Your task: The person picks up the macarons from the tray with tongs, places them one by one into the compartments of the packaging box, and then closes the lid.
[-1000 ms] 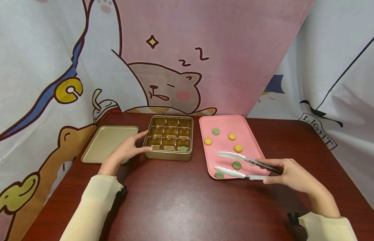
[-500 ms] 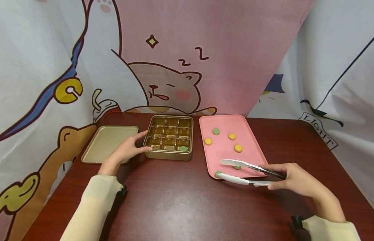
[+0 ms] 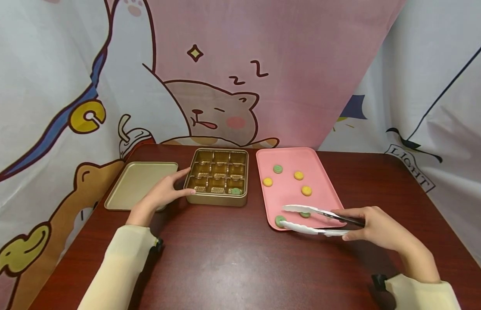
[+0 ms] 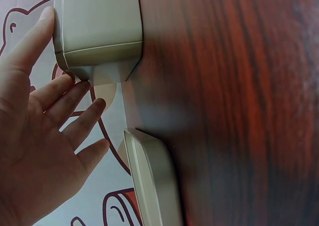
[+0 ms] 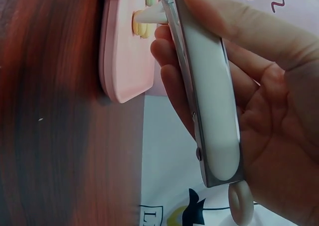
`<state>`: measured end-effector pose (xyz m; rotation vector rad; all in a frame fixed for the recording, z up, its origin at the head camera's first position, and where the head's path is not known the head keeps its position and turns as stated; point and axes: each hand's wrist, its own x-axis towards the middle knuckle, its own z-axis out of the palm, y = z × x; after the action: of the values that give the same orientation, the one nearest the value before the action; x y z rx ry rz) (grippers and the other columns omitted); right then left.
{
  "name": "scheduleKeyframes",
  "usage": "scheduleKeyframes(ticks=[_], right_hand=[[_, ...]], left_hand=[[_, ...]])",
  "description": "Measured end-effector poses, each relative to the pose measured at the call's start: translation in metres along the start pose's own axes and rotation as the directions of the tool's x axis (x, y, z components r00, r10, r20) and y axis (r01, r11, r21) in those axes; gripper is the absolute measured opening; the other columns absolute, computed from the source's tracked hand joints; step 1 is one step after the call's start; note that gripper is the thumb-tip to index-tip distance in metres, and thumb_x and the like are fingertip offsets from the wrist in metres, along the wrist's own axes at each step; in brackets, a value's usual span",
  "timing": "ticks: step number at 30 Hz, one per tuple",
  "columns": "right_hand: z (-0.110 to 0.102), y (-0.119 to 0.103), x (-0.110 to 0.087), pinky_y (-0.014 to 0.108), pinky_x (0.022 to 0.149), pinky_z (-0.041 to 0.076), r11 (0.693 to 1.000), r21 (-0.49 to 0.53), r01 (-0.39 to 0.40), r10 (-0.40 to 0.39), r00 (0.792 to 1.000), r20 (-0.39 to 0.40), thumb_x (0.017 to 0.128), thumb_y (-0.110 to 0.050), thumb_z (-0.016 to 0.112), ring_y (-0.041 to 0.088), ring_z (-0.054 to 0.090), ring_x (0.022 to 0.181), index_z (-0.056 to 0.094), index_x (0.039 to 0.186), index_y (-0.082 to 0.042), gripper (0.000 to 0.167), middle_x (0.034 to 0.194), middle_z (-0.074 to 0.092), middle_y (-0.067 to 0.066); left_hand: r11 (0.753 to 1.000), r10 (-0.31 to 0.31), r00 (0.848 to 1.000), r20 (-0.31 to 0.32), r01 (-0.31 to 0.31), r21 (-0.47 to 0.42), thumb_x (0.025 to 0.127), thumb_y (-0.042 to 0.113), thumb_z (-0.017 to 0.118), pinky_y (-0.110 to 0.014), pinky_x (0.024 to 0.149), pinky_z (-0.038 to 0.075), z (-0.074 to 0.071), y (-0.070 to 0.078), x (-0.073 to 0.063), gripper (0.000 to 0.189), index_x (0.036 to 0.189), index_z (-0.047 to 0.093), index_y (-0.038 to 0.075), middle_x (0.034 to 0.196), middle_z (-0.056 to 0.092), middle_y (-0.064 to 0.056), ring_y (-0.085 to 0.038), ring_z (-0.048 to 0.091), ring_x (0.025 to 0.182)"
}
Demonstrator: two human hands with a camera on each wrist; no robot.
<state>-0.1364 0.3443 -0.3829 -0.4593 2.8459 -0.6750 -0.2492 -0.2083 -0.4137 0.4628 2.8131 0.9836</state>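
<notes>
My left hand (image 3: 162, 193) touches the left side and front-left corner of a gold tin box (image 3: 217, 199), its thumb and fingers spread and fairly straight. The box has a divided insert; one green macaron (image 3: 235, 191) sits in its front-right compartment. My right hand (image 3: 380, 226) grips white-tipped tongs (image 3: 321, 212), whose arms stand apart over the front of a pink tray (image 3: 287, 198). The near tip is at a green macaron (image 3: 280, 221) by the tray's front-left corner. The far arm partly covers another green macaron (image 3: 305, 214).
Farther back on the tray lie a green macaron (image 3: 277, 168) and yellow macarons (image 3: 306, 190). A flat gold lid (image 3: 135, 183) lies left of the box, partly behind the left hand. A printed cloth (image 3: 294, 86) hangs along the table's back edge.
The tongs have shifted slightly toward the table's front and right, then a little back. Their near arm now reaches the front green macaron, which has shifted slightly. The left hand stays on the box.
</notes>
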Motion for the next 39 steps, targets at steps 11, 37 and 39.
scheduleKeyframes(ticks=[11, 37, 39], right_hand=[[0.008, -0.005, 0.010, 0.021, 0.066, 0.043, 0.999, -0.022, -0.027, 0.026, 0.998, -0.056, 0.072, -0.028, 0.088, 0.012, 0.057, 0.083, 0.070, 0.128, -0.015, 0.060, 0.102, 0.074, 0.002], [0.018, -0.007, 0.010, 0.022, 0.064, 0.040, 0.996, -0.084, 0.018, -0.031, 0.988, -0.154, 0.070, -0.024, 0.089, 0.010, 0.053, 0.074, 0.074, 0.122, -0.014, 0.055, 0.092, 0.074, 0.001], [0.018, -0.007, 0.009, 0.022, 0.063, 0.038, 0.996, -0.082, 0.022, -0.035, 0.987, -0.157, 0.070, -0.024, 0.089, 0.010, 0.051, 0.073, 0.073, 0.122, -0.014, 0.055, 0.089, 0.072, -0.001]], left_hand=[[1.000, -0.021, 1.000, 0.001, 0.021, 0.004, 0.087, 0.043, 0.075, -0.062, 0.115, 0.032, 0.000, -0.001, 0.000, 0.086, 0.157, 0.034, 0.013, 0.157, 0.038, -0.023, -0.044, 0.036, 0.144], [0.999, -0.039, 0.999, 0.015, 0.039, 0.001, 0.089, 0.042, 0.074, -0.064, 0.114, 0.031, 0.002, -0.002, 0.001, 0.086, 0.158, 0.032, 0.014, 0.158, 0.035, -0.024, -0.046, 0.034, 0.145], [0.999, -0.041, 0.999, 0.014, 0.041, 0.001, 0.089, 0.043, 0.074, -0.064, 0.114, 0.032, 0.002, -0.002, 0.000, 0.086, 0.158, 0.032, 0.014, 0.158, 0.035, -0.024, -0.046, 0.034, 0.145]])
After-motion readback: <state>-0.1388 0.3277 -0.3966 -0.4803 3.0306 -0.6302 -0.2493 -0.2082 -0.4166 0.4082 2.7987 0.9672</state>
